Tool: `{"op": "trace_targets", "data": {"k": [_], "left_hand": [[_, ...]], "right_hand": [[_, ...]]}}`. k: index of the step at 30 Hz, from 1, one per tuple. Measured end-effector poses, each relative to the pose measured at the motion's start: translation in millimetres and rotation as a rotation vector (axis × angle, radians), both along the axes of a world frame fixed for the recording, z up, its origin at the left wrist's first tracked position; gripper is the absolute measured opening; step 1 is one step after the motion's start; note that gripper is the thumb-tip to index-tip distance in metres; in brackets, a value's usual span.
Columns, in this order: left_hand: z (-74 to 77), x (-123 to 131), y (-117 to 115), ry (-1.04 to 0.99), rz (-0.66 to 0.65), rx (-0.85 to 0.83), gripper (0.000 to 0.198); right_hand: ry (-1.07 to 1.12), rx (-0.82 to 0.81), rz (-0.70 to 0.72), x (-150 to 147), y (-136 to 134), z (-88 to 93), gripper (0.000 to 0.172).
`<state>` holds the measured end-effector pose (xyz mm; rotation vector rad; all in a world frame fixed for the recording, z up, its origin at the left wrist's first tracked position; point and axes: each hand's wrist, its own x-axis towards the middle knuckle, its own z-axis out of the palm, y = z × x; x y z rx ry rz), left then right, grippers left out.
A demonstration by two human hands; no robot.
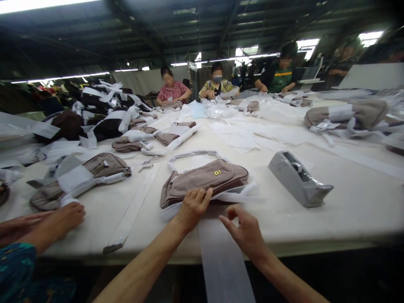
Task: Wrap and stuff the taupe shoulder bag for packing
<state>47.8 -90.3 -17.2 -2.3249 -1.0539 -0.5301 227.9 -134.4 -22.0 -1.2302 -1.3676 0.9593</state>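
Note:
A taupe fabric bag with a small yellow tag lies near the table's front edge, white wrapping paper under and around it. My left hand presses on the bag's near edge, fingers curled over the fabric and paper. My right hand hovers just right of it above a long white paper strip that hangs over the table edge; thumb and forefinger are pinched close, and nothing shows between them.
A grey tape dispenser stands to the right. More wrapped bags lie left and at the back. Another person's hand rests at the left. Three people sit at the far side of the white table.

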Motion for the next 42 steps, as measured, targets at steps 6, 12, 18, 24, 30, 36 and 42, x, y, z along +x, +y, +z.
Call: {"op": "trace_targets", "data": {"k": [6,12,18,24,30,36,42], "left_hand": [[17.1,-8,10,0.024,-0.036,-0.002,0.028],[30.4,-6,13,0.070,-0.063,-0.018,0.023],[5.2,-1,7,0.081,-0.086,-0.036,0.021],[6.7,-5,11,0.022,-0.092,-0.034,0.022],[31.5,-11,23,-0.001,-0.094,-0.031,0.023],[37.2,-10,36,-0.033,-0.027,-0.030,0.025],[28.4,-24,28,-0.071,-0.087,0.076,0.013]], "right_hand": [[-1.075,0.946,0.123,45,45,24.1,0.022],[-1.236,0.799,0.172,44,86,40.7,0.014],[-1.205,0.907,0.357,50,89,13.7,0.014],[-1.207,1.002,0.190,50,67,-17.2,0.038],[-1.236,1.106,0.153,43,70,-21.5,0.039],[-1.185,1.181,0.117,40,96,-2.6,0.015],[-1.142,1.174,0.223,42,112,21.1,0.015]]}}
